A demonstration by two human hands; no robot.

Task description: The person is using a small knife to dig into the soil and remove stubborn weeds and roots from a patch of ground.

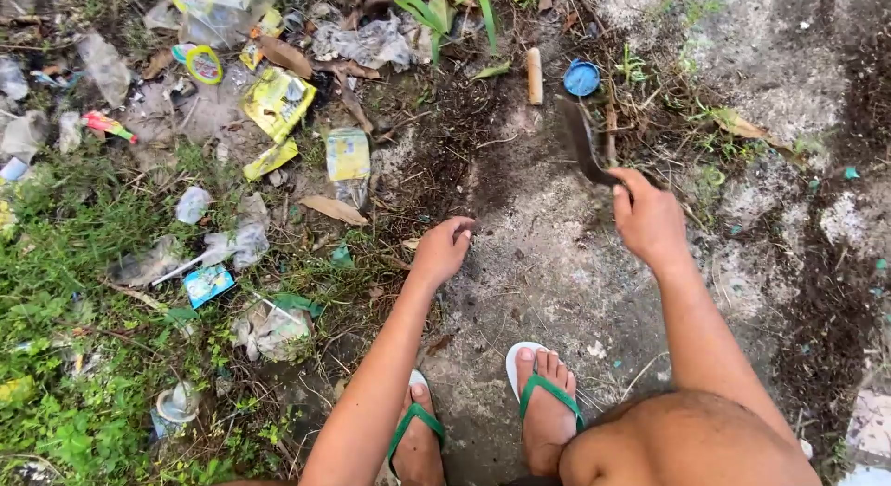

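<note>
My right hand (650,217) grips the handle of a dark curved blade (581,138), whose tip points up toward a patch of dirt and weeds. My left hand (444,248) hangs over the concrete with its fingers loosely curled and holds nothing. It is nearest the edge where soil meets the grey slab (548,263). My feet in green-strapped white flip-flops (548,393) stand on the slab below both hands.
Litter covers the ground at left: yellow wrappers (277,101), a blue packet (207,284), clear plastic bags (223,17), dry leaves. A blue bottle cap (582,77) and a tan stick-like piece (534,75) lie at the top. Grass (65,263) fills the left side.
</note>
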